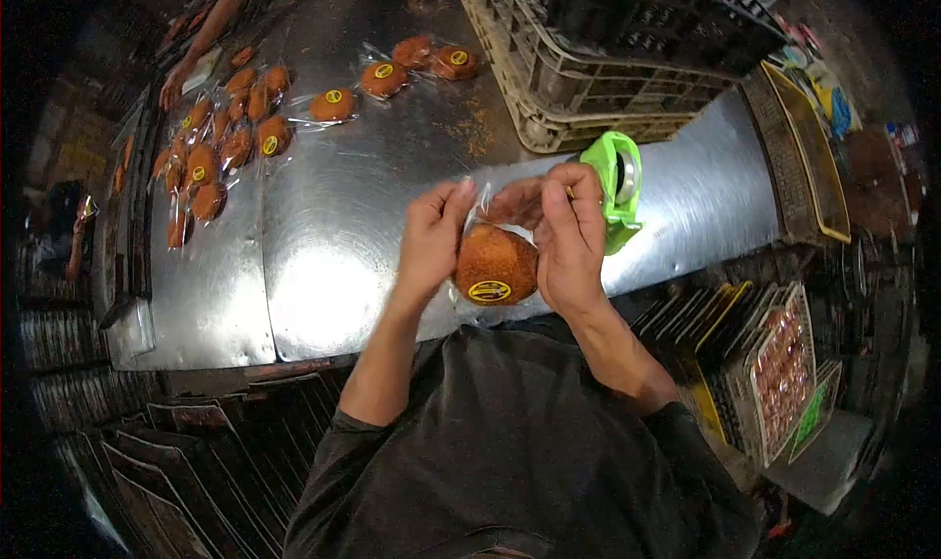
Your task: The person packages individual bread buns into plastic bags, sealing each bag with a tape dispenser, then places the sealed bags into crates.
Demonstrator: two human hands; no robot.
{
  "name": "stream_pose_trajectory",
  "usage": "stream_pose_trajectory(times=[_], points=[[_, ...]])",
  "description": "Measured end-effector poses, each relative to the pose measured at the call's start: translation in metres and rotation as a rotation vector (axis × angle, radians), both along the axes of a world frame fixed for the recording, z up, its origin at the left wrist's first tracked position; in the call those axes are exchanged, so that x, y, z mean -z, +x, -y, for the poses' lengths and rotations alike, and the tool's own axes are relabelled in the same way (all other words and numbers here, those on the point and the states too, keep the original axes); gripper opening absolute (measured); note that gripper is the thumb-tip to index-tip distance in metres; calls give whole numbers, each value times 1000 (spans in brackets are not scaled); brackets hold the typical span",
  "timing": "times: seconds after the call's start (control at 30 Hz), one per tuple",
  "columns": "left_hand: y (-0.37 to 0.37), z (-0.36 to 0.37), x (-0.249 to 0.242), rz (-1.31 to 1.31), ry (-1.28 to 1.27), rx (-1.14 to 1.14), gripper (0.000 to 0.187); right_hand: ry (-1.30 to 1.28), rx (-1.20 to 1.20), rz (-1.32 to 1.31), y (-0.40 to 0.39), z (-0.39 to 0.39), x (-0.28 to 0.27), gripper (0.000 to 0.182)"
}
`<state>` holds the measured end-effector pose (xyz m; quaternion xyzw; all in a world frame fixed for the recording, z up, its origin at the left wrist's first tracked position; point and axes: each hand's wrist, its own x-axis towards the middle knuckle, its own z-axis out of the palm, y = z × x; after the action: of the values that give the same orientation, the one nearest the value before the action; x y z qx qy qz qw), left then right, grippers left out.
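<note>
Between my hands is a round brown bun [497, 262] in a clear plastic bag with a yellow oval label. My left hand [434, 236] pinches the bag's left upper edge between thumb and fingers. On the other side, my right hand [571, 236] has its fingers curled at the bag's upper right. A bright green tape dispenser [616, 192] stands just beyond my right hand. Several bagged buns with yellow labels lie at the left of the metal table [353, 187], and a few more, such as one bagged bun [383, 79], lie farther back.
Stacked plastic crates [588, 89] stand at the back right. A yellow-edged crate [809, 147] is at the table's right end. Dark trays [186, 461] and a rack of packed goods [782, 373] stand below. Another person's arm [208, 35] reaches in at the upper left.
</note>
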<state>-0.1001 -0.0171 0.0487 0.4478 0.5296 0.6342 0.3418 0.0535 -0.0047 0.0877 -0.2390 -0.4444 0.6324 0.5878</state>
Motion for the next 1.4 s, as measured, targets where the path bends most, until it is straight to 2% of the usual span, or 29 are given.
stream_pose_trajectory(times=[0.07, 0.13, 0.17, 0.2, 0.23, 0.27, 0.3, 0.33, 0.37, 0.4, 0.43, 0.47, 0.5, 0.57, 0.6, 0.7, 0.73, 0.77, 0.8, 0.83, 0.9, 0.97, 1.03, 1.1, 1.2, 1.23, 1.3, 1.37, 1.4], points=[[22, -6, 8, -255, 435, -394, 30, 0, 9, 56, 2, -6, 6, 17], [30, -1, -3, -397, 539, -353, 36, 12, 24, 106, 5, -20, 11, 17], [43, 6, -12, -312, 431, -236, 34, 64, -41, 51, 4, -23, 5, 13], [50, 11, -18, -224, 319, -121, 31, 101, 23, 130, 3, -25, 2, 12], [41, 12, -22, -103, 88, -20, 22, 149, 91, 204, 0, -29, -2, 11], [37, 10, -24, 7, 62, -15, 19, 197, 162, 280, -3, -32, -3, 11], [33, 7, -26, 121, 34, -10, 18, 189, 343, 348, -7, -29, 0, 19], [31, 2, -27, 236, 6, -6, 17, 481, 410, 494, -6, -29, -1, 22], [32, -5, -30, 500, 15, 18, 18, 778, 469, 632, -5, -31, -3, 25], [29, -8, -31, 508, 25, 7, 18, 1080, 521, 761, -6, -33, -3, 29], [26, -8, -31, 515, 30, -4, 19, 945, 417, 740, -15, -33, 8, 39], [24, -8, -29, 524, 32, -13, 19, 780, 323, 682, -23, -30, 16, 39], [25, -7, -25, 383, 72, -56, 21, 616, 228, 626, -29, -26, 22, 38], [18, -19, -12, -112, 370, -300, 20, 435, 55, 666, -30, -29, 24, 30], [12, -24, -6, -370, 509, -425, 20, 517, 65, 730, -28, -34, 19, 27], [-9, -11, -9, -61, 270, -76, 16, 738, 121, 829, -25, -48, 4, 20], [-11, -4, -11, 97, 152, 68, 17, 672, 74, 790, -24, -46, 4, 21], [-7, -7, -6, 159, 164, 0, 34, 609, 32, 749, -24, -45, 4, 22], [-4, -5, -7, 182, 157, -1, 39, 548, -5, 709, -23, -44, 4, 23], [-1, -3, -10, 204, 151, -2, 43, 628, 8, 674, -22, -47, 5, 19], [8, 2, -15, 281, 109, -23, 58, 625, 4, 774, -13, -46, 4, 17], [32, 3, -24, 288, 150, -145, 58, 624, 57, 831, -1, -41, 10, 14], [38, 3, -24, 247, 108, -119, 60, 602, 93, 822, 8, -37, 16, 14], [29, 8, -17, 148, -35, 37, 62, 625, 172, 834, 11, -29, 15, 16], [30, 11, -23, 289, -79, 134, 50, 842, 271, 976, 28, -25, 25, 18], [27, 9, -21, -68, -6, 144, 41, 919, 335, 976, 31, -25, 26, 21], [20, 5, -14, -766, 165, 164, 25, 764, 389, 891, 30, -25, 31, 16], [33, 5, -16, -684, 197, -3, 9, 614, 434, 802, 27, -23, 36, 13], [45, 5, -16, -637, 211, -88, 3, 409, 380, 651, 24, -19, 37, 11]])
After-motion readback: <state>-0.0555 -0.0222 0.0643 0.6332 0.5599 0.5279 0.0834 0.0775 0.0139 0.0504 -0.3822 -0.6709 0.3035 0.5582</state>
